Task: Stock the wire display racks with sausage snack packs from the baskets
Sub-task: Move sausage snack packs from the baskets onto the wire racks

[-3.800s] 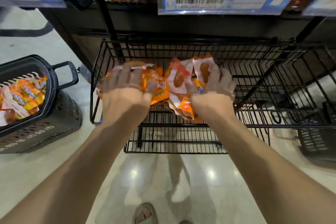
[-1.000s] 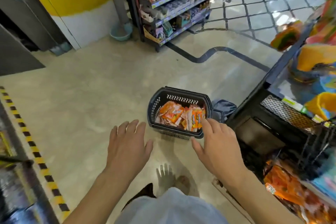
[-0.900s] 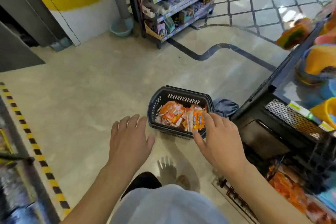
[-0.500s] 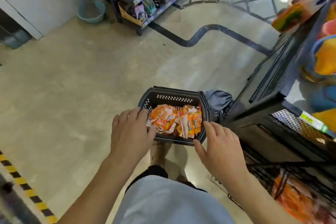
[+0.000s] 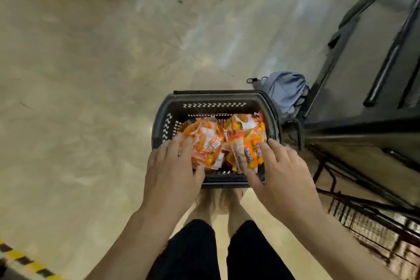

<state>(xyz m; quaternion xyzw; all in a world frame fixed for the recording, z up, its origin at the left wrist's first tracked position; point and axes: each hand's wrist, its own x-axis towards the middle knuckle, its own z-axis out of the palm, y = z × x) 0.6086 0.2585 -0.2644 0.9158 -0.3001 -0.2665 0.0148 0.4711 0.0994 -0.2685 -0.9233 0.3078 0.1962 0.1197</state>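
Note:
A black plastic basket [image 5: 213, 99] stands on the floor straight below me, holding a heap of orange and white sausage snack packs [image 5: 227, 141]. My left hand [image 5: 172, 170] reaches over the basket's near left corner, fingers spread and lying on the left side of the heap. My right hand [image 5: 279, 173] reaches in at the near right corner, fingers spread, thumb and fingertips touching the packs on the right. Neither hand has a pack lifted. The wire display rack [image 5: 363, 218] shows as black wire at the lower right.
A grey-blue cloth bag [image 5: 284, 91] lies on the floor behind the basket's right corner. A dark display stand [image 5: 363, 102] fills the right side. Beige floor spreads to the left, with black-and-yellow hazard tape [image 5: 25, 263] at the bottom left. My legs and feet stand just below the basket.
I have turned from the wire rack to the floor basket and bent down over it. Both hands have dropped from above the rim onto the heap of packs.

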